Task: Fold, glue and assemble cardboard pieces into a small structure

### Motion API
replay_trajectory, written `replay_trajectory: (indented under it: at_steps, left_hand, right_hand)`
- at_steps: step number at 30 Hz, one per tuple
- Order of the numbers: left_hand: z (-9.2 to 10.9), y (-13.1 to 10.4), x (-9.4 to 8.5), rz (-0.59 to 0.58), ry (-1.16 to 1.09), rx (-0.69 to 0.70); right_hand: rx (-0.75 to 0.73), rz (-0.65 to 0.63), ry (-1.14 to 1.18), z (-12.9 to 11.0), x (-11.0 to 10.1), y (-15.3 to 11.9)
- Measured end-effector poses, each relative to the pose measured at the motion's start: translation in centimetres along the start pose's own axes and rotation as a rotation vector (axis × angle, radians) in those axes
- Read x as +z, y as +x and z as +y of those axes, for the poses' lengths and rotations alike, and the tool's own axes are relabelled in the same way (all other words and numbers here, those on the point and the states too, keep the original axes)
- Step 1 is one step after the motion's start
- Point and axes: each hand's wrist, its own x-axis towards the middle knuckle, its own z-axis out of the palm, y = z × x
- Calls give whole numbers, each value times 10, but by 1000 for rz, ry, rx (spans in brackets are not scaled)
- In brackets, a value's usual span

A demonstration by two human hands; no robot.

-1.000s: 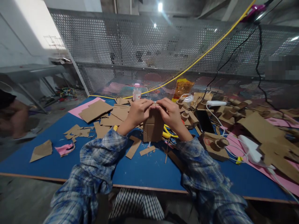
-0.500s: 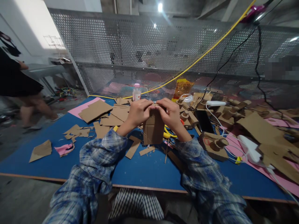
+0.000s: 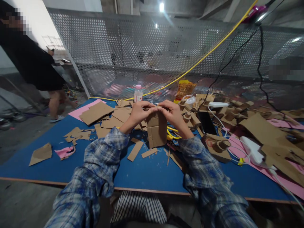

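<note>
An upright piece of brown cardboard [image 3: 157,131], creased across its face and box-like, stands on the blue table in front of me. My left hand [image 3: 140,113] grips its top edge from the left, thumb on the near side. From the right, my right hand [image 3: 169,110] pinches the same top edge, and the two thumb tips meet at the middle. Fingers hide the upper rim and whatever lies behind it. Cardboard strips [image 3: 136,150] lie by its foot, and yellow-handled scissors or a yellow tool [image 3: 171,135] shows partly behind it.
Cardboard sheets [image 3: 96,112] and scraps spread to the left. A pink-capped bottle [image 3: 138,93] stands behind my hands. Right of them lie a black phone [image 3: 206,123], a white power strip [image 3: 252,151], cables and cardboard parts. A perforated metal screen [image 3: 142,47] closes the back; a person [image 3: 35,60] walks at left.
My fingers have shifted slightly along the top edge, and the left hand has opened out a little. The cardboard stays nearly in place. The person at left has moved rightward.
</note>
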Motion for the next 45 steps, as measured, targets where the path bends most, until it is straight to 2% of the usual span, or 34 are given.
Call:
replay_trajectory:
  at_steps: [3,7,10,14,18,26,36,39,42,43,45]
  left_hand:
    - [-1,4,-6,-109,-93,-4]
    - [6,3,-7,-46,-67,40]
    - [13,1,-5,12,62,148]
    - [23,-3,-8,3,332,277]
    - [30,-6,-11,21,473,333]
    - [22,-5,-5,89,364,266]
    - [18,-4,-2,123,256,191]
    - [6,-2,7,190,137,117]
    - [-9,0,17,357,84,-4]
    - [-13,0,18,381,89,-34]
    - [-18,1,19,356,106,-55]
  right_hand:
    - [-17,-75,-15,-2,-10,2]
    - [-36,-76,-34,-15,-22,4]
    - [-109,-91,-143,-25,-26,5]
    - [-174,-122,-434,-36,-24,4]
    - [-231,-126,-553,-41,-19,2]
    - [-248,4,-436,-30,-5,-1]
    - [-158,46,-280,-23,-6,1]
    - [-68,173,-230,-21,-2,1]
    - [20,349,-232,-19,9,-2]
    - [27,387,-234,-20,13,-4]
    - [1,413,-247,-22,19,-6]
